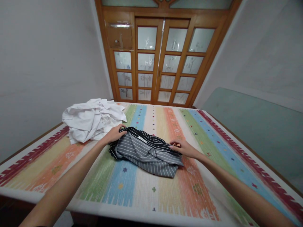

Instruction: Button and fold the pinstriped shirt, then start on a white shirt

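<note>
A striped garment [146,154], black with white pinstripes and a greyer reverse side, lies loosely bunched in the middle of the bed-like surface. A small white label shows near its upper edge. My left hand [115,135] pinches the garment's upper left corner between thumb and fingers. At the opposite end, the curled fingers and thumb of my right hand [183,148] close on the upper right edge. The fabric between the two hands is slack and creased, its lower part lying toward me.
White clothes [92,119] are heaped at the left, close to my left hand. Underneath is a multicoloured striped cover [144,192]. Wooden doors with glass panes [151,63] stand behind the far edge. A pale green panel [255,123] leans along the right wall.
</note>
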Demonstrator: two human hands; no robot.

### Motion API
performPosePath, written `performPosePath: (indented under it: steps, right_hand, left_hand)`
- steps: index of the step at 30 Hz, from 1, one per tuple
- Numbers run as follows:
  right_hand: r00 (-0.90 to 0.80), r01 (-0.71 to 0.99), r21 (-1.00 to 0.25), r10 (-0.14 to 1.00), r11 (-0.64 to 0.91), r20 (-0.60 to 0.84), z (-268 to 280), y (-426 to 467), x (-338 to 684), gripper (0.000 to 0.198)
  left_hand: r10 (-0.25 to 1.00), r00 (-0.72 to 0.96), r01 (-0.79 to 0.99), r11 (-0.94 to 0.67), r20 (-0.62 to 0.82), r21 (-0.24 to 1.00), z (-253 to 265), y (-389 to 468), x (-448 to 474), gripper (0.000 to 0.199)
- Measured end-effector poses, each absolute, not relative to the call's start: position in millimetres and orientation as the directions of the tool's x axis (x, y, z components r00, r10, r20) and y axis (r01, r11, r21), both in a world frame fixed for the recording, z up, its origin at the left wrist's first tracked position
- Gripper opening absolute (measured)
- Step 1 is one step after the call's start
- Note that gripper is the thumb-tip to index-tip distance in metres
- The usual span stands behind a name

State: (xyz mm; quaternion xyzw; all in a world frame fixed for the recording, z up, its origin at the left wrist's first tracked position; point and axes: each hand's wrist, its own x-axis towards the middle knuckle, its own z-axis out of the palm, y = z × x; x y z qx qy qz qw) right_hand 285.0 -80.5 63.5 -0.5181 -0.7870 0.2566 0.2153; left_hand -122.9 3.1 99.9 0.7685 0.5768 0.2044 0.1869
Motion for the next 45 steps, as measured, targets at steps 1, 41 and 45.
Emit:
performPosePath:
  steps: [1,41,45]
  right_hand:
    - [-0.381,0.723,-0.603,0.923,0.336,0.058,61,-81,283,0.042]
    - [-0.257,0.697,-0.668,0.96,0.261,0.107,117,-101,327,0.048]
    - [-0.316,0.7,-0.686,0.948,0.197,-0.05,111,-119,344,0.045]
  left_hand:
    - [0.962,0.253,0.808,-0.269,0.104,0.525,98,3,-125,0.045]
    - [0.937,0.347,0.598,-0.258,0.045,0.759,80,-56,-148,0.064]
    - [0.913,0.407,0.668,-0.29,-0.01,0.686,59,-62,-145,0.051]
